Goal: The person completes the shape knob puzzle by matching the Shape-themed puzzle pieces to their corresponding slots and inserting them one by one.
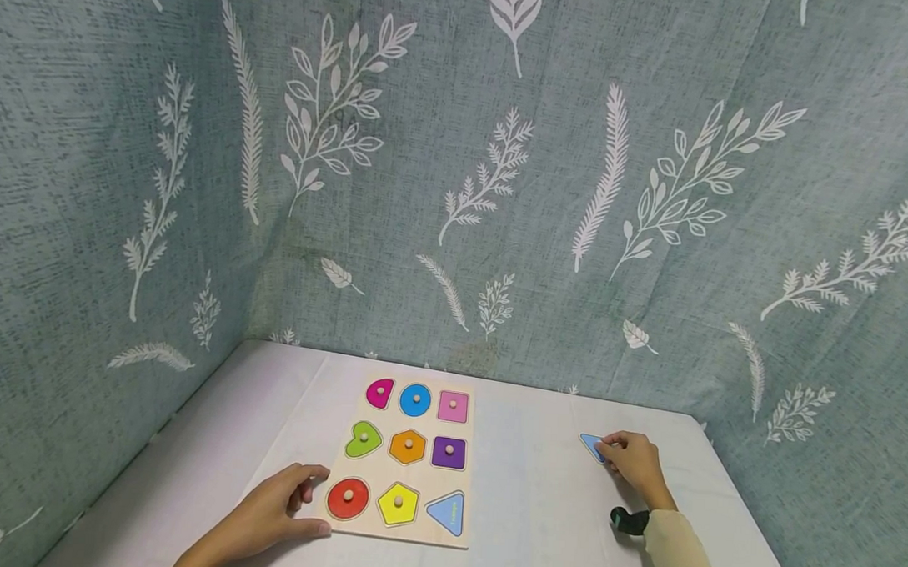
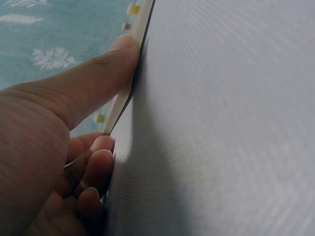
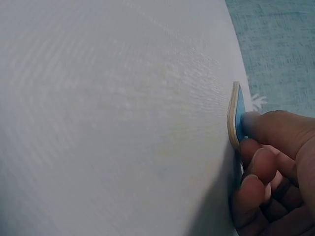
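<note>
A wooden knob puzzle board [image 1: 358,464] lies on the white table at centre left. It holds several coloured pieces, among them a red circle [image 1: 349,498] and a yellow pentagon [image 1: 397,504]. At its near right corner, a blue triangle recess [image 1: 447,513] shows printed lettering and no knob. My left hand [image 1: 273,511] touches the board's near left corner, thumb against the edge [image 2: 120,105] and fingers loosely bent. Well to the right, my right hand [image 1: 635,465] pinches a blue triangle piece [image 1: 590,445] between thumb and fingers. The fingers hide part of that piece [image 3: 239,120].
White cloth covers the table [image 1: 522,478]. Behind and to the left hangs a grey-green curtain [image 1: 427,191] with white leaf prints. A dark strap [image 1: 629,521] sits at my right wrist beside a pale sleeve [image 1: 677,550].
</note>
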`<state>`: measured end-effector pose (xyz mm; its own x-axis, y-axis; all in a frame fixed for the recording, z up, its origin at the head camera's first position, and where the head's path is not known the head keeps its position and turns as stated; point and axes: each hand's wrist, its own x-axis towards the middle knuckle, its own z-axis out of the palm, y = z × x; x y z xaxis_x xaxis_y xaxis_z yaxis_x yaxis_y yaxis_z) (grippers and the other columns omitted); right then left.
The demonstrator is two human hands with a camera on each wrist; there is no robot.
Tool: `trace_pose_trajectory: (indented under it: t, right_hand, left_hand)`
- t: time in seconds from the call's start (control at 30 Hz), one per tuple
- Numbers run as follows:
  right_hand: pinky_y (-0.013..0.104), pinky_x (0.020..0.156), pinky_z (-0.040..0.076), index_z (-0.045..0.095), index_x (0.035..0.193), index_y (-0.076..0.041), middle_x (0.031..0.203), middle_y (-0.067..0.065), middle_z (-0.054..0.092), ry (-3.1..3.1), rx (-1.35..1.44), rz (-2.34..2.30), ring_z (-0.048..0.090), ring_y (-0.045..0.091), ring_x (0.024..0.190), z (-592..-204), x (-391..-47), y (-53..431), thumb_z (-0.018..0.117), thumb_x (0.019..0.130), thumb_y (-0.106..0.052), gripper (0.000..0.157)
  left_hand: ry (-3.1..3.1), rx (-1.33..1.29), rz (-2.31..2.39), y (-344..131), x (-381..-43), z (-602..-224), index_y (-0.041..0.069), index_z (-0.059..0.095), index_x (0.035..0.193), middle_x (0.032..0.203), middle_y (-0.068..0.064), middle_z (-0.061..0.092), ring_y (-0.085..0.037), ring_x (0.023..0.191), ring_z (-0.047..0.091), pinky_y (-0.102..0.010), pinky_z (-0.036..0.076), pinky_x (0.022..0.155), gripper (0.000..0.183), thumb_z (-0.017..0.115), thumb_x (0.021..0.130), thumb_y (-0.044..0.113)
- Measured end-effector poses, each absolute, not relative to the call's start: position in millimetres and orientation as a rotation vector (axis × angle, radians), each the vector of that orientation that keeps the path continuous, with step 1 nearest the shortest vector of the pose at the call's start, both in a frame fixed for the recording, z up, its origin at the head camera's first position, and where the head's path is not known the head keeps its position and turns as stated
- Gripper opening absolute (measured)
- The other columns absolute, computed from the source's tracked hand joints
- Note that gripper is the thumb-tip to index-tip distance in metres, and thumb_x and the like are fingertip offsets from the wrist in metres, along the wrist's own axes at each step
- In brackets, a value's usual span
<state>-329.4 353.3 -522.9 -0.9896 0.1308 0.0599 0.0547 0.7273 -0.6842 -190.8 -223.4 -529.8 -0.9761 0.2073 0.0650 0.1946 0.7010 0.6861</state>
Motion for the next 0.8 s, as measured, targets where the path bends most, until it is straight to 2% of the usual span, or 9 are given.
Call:
trace_pose_trajectory:
  t: [0.27, 0.53, 0.8]
  right_hand:
    - [0.029, 0.055, 0.051, 0.072, 0.101, 0.002, 0.073, 0.002, 0.062, -2.811, -0.235, 1.2, 0.058, 0.015, 0.065, -520.1, -327.9, 347.9, 0.074, 0.093, -0.019, 0.022]
    - [0.03, 0.054, 0.052, 0.071, 0.103, 0.003, 0.074, 0.003, 0.062, -2.811, -0.208, 1.164, 0.058, 0.016, 0.065, -520.2, -324.1, 347.7, 0.074, 0.094, -0.02, 0.025]
    - [0.03, 0.052, 0.051, 0.073, 0.1, 0.002, 0.07, 0.001, 0.061, -2.804, -0.123, 1.119, 0.059, 0.015, 0.061, -519.4, -318.6, 340.3, 0.075, 0.092, -0.019, 0.022]
  left_hand:
    - [2.888, 0.312, 1.163, -222.2, -189.5, -529.4, 0.003, 0.064, 0.125, 0.087, 0.004, 0.048, -0.006, 0.076, 0.045, -0.024, 0.041, 0.065, 0.075, 0.097, 0.066, 0.035]
    - [2.871, 0.216, 1.148, -218.5, -190.0, -527.2, 0.005, 0.065, 0.126, 0.087, 0.003, 0.048, -0.01, 0.078, 0.046, -0.024, 0.042, 0.066, 0.077, 0.098, 0.064, 0.036]
    - [2.882, 0.228, 1.144, -219.4, -189.9, -528.2, 0.005, 0.064, 0.126, 0.087, 0.004, 0.049, -0.008, 0.078, 0.046, -0.024, 0.041, 0.066, 0.077, 0.098, 0.064, 0.036]
